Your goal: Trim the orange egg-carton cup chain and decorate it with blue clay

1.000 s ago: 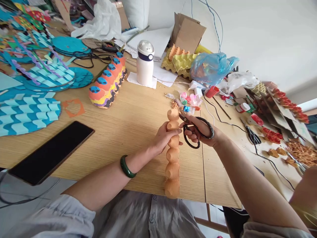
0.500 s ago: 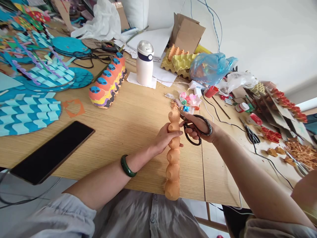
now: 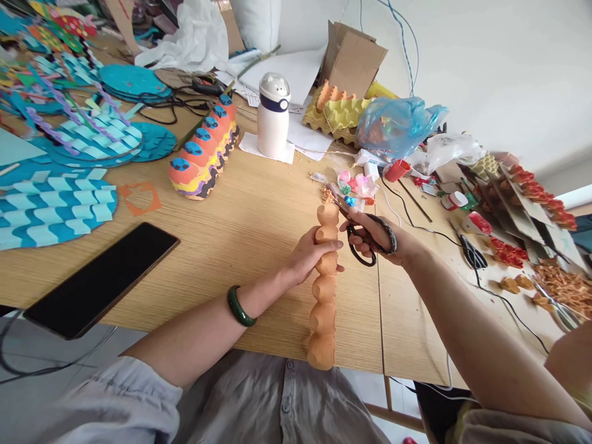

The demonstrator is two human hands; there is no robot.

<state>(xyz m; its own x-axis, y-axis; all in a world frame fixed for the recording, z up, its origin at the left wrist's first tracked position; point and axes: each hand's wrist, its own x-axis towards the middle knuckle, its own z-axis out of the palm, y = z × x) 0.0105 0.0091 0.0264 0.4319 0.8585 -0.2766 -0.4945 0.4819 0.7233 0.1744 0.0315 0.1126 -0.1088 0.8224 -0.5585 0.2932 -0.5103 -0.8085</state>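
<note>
A long strip of orange egg carton (image 3: 323, 314), a row of several bumps, points away from me over the table's front edge. Near its far end my left hand (image 3: 311, 254) is wrapped round it, thumb on top. My right hand (image 3: 370, 234) has its fingers in the black handles of a pair of scissors (image 3: 362, 257). The blades lie along the right side of the strip's far end; how far apart they are I cannot make out. Small orange scraps (image 3: 328, 195) lie just beyond that end.
A phone (image 3: 102, 280) lies at the left, near blue paper-woven discs (image 3: 60, 209). Behind are a painted egg-carton caterpillar (image 3: 203, 148) and a white bottle (image 3: 273, 123). At the right lie a cable, another pair of scissors (image 3: 472, 253) and orange shreds (image 3: 564, 290). Part of another person's arm (image 3: 573, 357) shows there.
The scissors have opened out slightly from the strip's right side, my right hand shifting a little to the right. My left hand keeps its hold. The whole view has shifted slightly.
</note>
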